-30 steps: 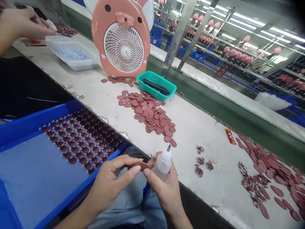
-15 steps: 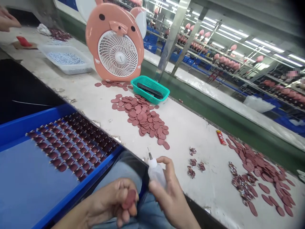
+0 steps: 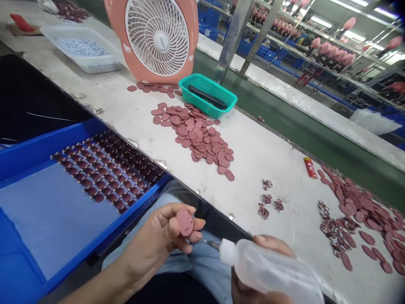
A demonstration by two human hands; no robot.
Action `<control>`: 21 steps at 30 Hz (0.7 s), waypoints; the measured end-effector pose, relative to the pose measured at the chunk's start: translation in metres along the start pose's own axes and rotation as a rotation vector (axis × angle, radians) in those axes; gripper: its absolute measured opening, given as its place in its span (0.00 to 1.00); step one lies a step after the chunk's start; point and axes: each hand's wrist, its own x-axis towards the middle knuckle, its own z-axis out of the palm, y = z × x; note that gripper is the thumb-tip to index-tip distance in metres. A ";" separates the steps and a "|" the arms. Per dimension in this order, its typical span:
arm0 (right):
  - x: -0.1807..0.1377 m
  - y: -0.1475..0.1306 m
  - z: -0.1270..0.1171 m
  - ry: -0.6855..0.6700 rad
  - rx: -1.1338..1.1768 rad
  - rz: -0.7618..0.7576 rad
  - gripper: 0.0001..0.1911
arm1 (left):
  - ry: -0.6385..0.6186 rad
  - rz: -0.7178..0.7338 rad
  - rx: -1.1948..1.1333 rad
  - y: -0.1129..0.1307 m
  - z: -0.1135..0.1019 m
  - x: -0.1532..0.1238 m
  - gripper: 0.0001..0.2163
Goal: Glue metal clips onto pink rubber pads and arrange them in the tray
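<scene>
My left hand (image 3: 161,236) pinches a mauve oval piece (image 3: 185,222) between thumb and fingers, its face turned up with small dark marks. My right hand (image 3: 272,243) is shut around a translucent plastic squeeze bottle (image 3: 268,270), which lies nearly level close to the lens. The bottle's thin metal needle tip (image 3: 211,244) points left, a short way below the oval piece and not touching it. My jeans (image 3: 190,264) show under both hands.
A blue tray (image 3: 53,211) at left holds rows of mauve pieces (image 3: 110,169). Loose ovals (image 3: 196,135) and patterned pieces (image 3: 267,198) lie on the white bench (image 3: 268,156), with a larger heap (image 3: 357,211) at right. Behind stand a teal basket (image 3: 207,95), pink fan (image 3: 158,38) and plastic tub (image 3: 82,48).
My right hand has swung the bottle from upright to nearly level, toward the lens. My left hand has raised the oval and turned its face up. The other person's hand at upper left has left view.
</scene>
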 end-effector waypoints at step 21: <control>0.001 -0.003 0.020 0.120 -0.077 -0.161 0.19 | -0.036 0.039 0.044 0.004 -0.003 -0.001 0.16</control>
